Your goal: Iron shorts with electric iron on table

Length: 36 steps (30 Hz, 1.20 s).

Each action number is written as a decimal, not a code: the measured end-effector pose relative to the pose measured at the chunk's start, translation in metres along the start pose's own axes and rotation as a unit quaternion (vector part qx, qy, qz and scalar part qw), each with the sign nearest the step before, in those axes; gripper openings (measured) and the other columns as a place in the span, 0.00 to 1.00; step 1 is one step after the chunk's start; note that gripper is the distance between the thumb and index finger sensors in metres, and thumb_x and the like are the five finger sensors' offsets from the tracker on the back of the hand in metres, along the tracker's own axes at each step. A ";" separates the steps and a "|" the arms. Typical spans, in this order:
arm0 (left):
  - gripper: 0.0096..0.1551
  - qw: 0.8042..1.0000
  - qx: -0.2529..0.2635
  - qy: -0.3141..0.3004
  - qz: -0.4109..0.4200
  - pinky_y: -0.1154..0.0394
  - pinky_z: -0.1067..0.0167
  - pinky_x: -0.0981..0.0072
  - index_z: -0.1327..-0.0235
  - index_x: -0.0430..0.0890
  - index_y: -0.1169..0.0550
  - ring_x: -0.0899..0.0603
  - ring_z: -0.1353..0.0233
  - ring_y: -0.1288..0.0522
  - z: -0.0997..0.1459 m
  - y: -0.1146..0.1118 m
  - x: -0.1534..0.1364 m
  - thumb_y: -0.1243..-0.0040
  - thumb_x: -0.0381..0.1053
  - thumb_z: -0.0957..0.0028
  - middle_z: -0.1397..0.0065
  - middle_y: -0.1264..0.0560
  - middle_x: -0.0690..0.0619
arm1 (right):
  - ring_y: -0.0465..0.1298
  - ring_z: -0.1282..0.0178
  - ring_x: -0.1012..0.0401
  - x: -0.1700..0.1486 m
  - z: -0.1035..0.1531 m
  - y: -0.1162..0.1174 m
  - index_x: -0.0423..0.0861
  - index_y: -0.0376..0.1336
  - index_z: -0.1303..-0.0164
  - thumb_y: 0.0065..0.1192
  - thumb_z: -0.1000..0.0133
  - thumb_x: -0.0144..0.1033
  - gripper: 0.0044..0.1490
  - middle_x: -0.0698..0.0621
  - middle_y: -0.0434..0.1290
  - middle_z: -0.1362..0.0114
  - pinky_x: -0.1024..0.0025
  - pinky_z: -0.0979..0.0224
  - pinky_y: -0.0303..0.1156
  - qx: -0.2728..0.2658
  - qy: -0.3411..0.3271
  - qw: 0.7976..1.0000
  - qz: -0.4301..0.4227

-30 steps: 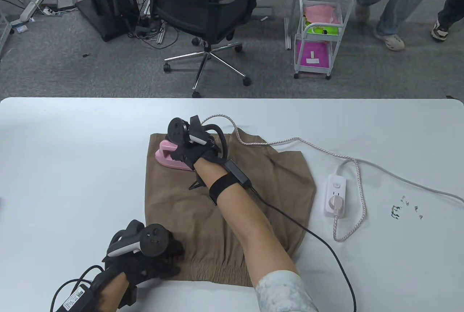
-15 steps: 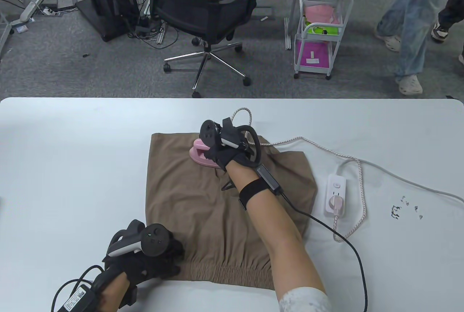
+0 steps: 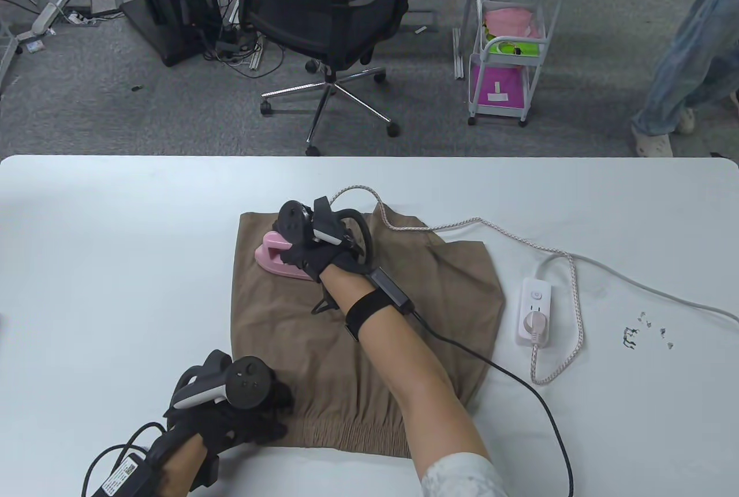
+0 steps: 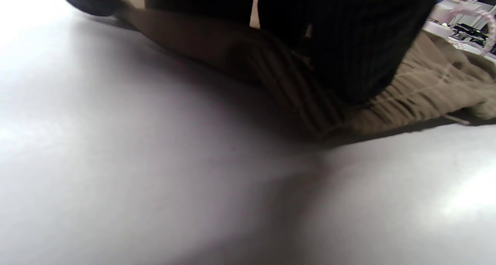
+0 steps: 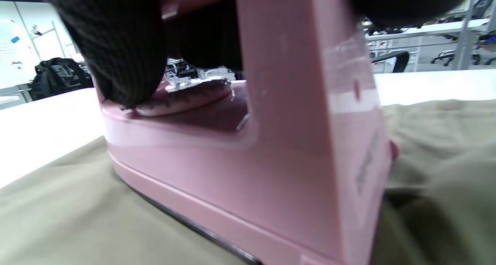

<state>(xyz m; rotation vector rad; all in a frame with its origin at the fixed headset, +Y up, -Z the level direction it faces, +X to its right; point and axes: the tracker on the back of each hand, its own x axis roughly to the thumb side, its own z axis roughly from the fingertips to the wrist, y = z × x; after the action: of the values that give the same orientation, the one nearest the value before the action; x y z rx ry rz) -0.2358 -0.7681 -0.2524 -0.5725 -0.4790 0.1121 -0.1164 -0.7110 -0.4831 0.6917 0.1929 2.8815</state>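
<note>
While your right hand [image 3: 314, 251] is gripping iron [image 3: 277, 257] on shorts [image 3: 300, 318], left hand [image 3: 242, 404] pressing waistband: cord [image 3: 462, 225] is risking snagging, fabric bunching, scorching.

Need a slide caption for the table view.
Right hand grips pink iron on brown shorts; left hand presses the waistband.

Iron [image 3: 277, 257] on shorts' [image 3: 369, 312] far left part, power strip [image 3: 536, 312] right, plug apparently in it
</note>
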 end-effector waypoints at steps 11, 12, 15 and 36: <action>0.39 1.000 0.002 0.000 -0.001 0.44 0.24 0.29 0.27 0.61 0.33 0.40 0.23 0.40 0.000 0.000 0.001 0.31 0.65 0.52 0.19 0.41 0.53 | 0.81 0.55 0.61 0.025 -0.004 0.007 0.66 0.64 0.26 0.79 0.47 0.55 0.38 0.60 0.77 0.42 0.51 0.57 0.78 0.014 -0.015 1.000 -0.009; 0.39 1.000 0.002 0.000 -0.001 0.44 0.24 0.29 0.27 0.62 0.33 0.40 0.23 0.40 0.000 0.000 0.001 0.31 0.65 0.52 0.19 0.41 0.53 | 0.81 0.55 0.61 0.022 -0.003 0.007 0.65 0.65 0.26 0.80 0.47 0.54 0.38 0.59 0.77 0.42 0.50 0.57 0.78 0.011 -0.012 1.000 -0.011; 0.39 1.000 0.002 0.000 -0.001 0.44 0.24 0.29 0.27 0.62 0.33 0.40 0.23 0.40 0.000 0.000 0.001 0.31 0.66 0.52 0.19 0.41 0.53 | 0.81 0.56 0.61 0.011 0.002 0.004 0.65 0.65 0.27 0.80 0.47 0.54 0.37 0.59 0.77 0.43 0.50 0.57 0.78 0.010 -0.003 1.000 -0.007; 0.39 1.000 0.002 0.005 -0.004 0.44 0.24 0.29 0.27 0.62 0.33 0.40 0.22 0.40 0.002 0.000 0.001 0.32 0.65 0.51 0.19 0.41 0.53 | 0.81 0.55 0.61 -0.073 0.053 -0.013 0.66 0.65 0.27 0.79 0.47 0.55 0.37 0.60 0.77 0.42 0.50 0.56 0.78 -0.003 0.047 0.999 0.023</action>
<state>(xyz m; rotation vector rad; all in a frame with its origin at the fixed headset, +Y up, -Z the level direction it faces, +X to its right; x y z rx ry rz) -0.2355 -0.7668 -0.2503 -0.5680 -0.4710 0.1026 -0.0262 -0.7077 -0.4707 0.5681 0.1839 2.9593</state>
